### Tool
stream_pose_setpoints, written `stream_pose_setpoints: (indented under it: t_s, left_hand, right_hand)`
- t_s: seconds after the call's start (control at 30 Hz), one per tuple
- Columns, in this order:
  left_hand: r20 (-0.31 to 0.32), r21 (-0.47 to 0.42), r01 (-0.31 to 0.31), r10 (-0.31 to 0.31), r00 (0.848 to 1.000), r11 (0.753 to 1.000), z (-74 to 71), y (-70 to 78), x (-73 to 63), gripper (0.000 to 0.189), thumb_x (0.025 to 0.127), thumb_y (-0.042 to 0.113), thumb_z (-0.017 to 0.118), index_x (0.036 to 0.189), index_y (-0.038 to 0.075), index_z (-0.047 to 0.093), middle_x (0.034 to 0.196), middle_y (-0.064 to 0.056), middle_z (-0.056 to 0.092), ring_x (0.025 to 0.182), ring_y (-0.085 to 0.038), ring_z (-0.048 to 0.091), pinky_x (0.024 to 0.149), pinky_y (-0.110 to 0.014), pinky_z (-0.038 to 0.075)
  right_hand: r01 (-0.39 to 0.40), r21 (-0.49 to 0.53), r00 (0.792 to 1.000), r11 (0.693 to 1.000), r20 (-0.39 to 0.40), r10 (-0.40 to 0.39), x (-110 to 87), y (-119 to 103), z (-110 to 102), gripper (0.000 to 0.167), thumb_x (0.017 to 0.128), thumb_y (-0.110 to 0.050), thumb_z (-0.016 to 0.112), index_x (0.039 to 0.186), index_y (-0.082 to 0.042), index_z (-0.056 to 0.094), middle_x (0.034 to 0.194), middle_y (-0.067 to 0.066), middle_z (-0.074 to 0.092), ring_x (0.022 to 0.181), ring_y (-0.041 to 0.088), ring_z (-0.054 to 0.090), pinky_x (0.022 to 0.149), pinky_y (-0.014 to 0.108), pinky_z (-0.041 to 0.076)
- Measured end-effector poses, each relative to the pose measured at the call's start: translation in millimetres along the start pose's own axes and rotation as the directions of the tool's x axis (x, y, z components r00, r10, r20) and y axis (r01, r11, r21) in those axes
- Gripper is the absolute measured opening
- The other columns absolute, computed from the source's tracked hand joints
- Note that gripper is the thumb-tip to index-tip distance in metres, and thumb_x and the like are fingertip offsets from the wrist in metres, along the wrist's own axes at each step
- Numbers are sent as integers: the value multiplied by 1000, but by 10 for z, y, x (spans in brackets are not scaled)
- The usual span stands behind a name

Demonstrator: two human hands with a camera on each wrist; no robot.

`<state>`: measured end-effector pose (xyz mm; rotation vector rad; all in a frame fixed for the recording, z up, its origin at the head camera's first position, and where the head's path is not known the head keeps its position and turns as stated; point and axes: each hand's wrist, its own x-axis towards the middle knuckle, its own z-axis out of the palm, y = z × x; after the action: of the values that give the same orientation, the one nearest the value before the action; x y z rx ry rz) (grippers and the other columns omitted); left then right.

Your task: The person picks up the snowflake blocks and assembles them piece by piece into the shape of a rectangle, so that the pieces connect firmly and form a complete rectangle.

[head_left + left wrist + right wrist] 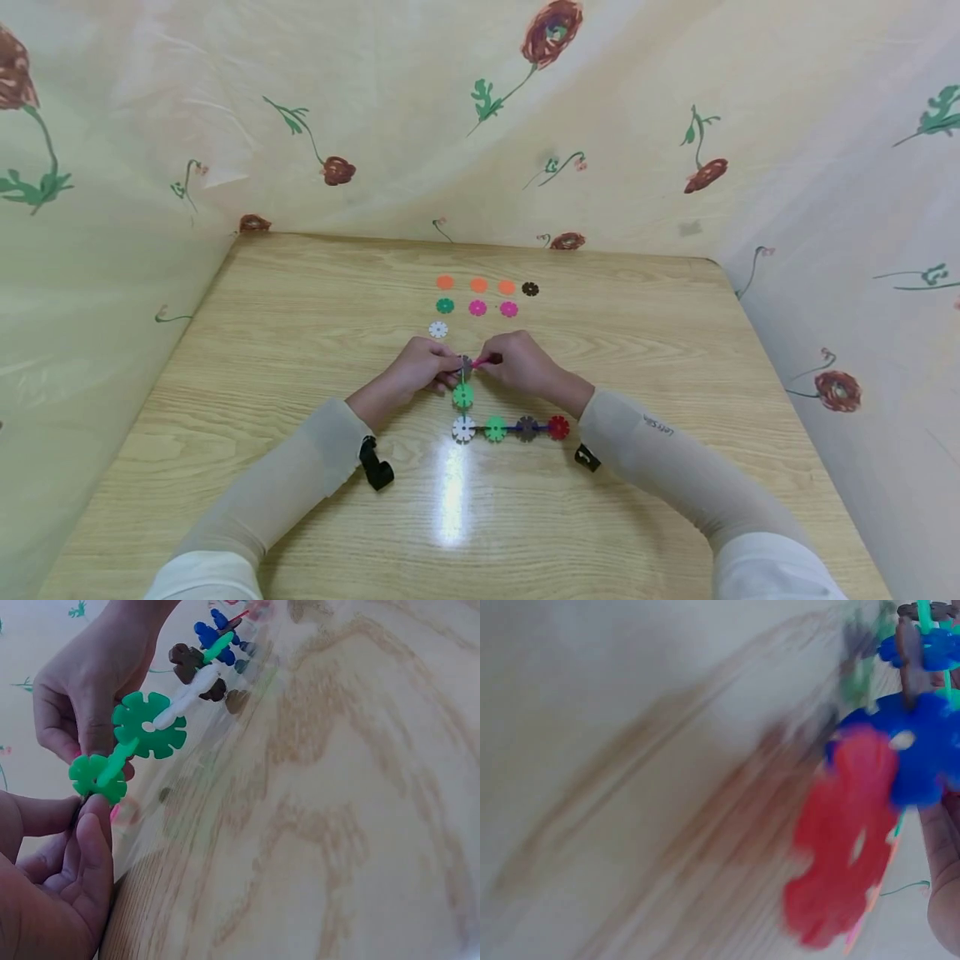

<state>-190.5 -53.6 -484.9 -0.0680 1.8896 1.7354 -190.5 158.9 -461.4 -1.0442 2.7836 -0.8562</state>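
In the head view, an L-shaped chain of slotted snowflake discs stands joined edge to edge. Its long row ends in a red disc (pixel 558 427), and its corner is a white disc (pixel 463 429). My left hand (pixel 422 367) pinches the dark disc (pixel 466 365) at the chain's upper end, just past a green disc (pixel 463 395). From the other side, my right hand (pixel 519 363) pinches a pink disc (pixel 483 362), seen edge-on against the dark one. Up close in the right wrist view, the red end disc (pixel 840 847) slots into a blue disc (pixel 919 750).
Beyond the hands lie loose discs: several in orange (pixel 478 285), pink (pixel 477 308), teal (pixel 445 306) and dark brown (pixel 530 289). A loose white disc (pixel 438 329) is near the left hand. Flower-printed sheeting (pixel 420 125) rises behind the wooden table (pixel 300 300) and at both sides.
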Motion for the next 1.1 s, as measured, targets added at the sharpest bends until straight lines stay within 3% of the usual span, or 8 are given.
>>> stream_pose_setpoints:
  t_s: [0.33, 0.6, 0.73, 0.93, 1.03, 1.1]
  left_hand:
    - [-62, -52, 0, -3, 998, 999, 29, -19, -14, 12, 94, 4, 70, 97, -7, 74, 70, -10, 68, 56, -12, 63, 51, -20, 54]
    - [-98, -73, -17, 10, 995, 997, 38, -43, 13, 12, 93, 3, 71, 97, -8, 73, 68, -9, 69, 55, -12, 64, 50, -20, 54]
    - [-135, -65, -10, 1, 991, 998, 76, 15, 18, 10, 93, 0, 69, 97, -9, 73, 67, -9, 67, 54, -12, 61, 50, -20, 53]
    - [-168, -40, -31, 24, 985, 999, 110, 15, -1, 8, 92, -3, 68, 93, -10, 72, 67, -10, 66, 53, -12, 60, 49, -20, 52]
    - [-178, -36, -33, 26, 984, 999, 100, -17, 3, 8, 92, -3, 68, 91, -9, 72, 68, -10, 67, 53, -12, 61, 48, -20, 52]
    - [-177, -38, -31, 23, 984, 999, 92, -39, 6, 8, 93, -2, 68, 90, -9, 72, 69, -11, 68, 53, -12, 61, 49, -21, 52]
  right_hand:
    - [4, 36, 1000, 999, -17, -3, 20, 9, 19, 6, 86, 0, 78, 86, -6, 80, 81, 3, 75, 72, 10, 70, 65, 18, 56]
    - [-95, 188, 995, 978, -14, 99, 38, 107, 58, 2, 85, -5, 82, 86, -7, 81, 81, 0, 76, 69, 7, 69, 63, 22, 57]
    - [-122, 258, 989, 958, -53, 140, 29, 105, 61, 4, 82, -4, 83, 84, -5, 81, 80, 0, 76, 68, 8, 69, 60, 25, 57]
    - [-48, 220, 990, 974, -118, 76, 30, 71, 108, 6, 82, 1, 81, 82, -5, 80, 77, 3, 75, 64, 9, 68, 56, 22, 55]
    - [-29, 176, 995, 984, -93, 46, 58, 51, 99, 5, 83, 0, 81, 83, -5, 80, 79, 4, 76, 65, 8, 68, 57, 21, 55]
    - [-31, 145, 999, 989, -28, 35, 83, 52, 63, 2, 85, -4, 80, 84, -6, 80, 81, 3, 76, 67, 7, 67, 59, 21, 55]
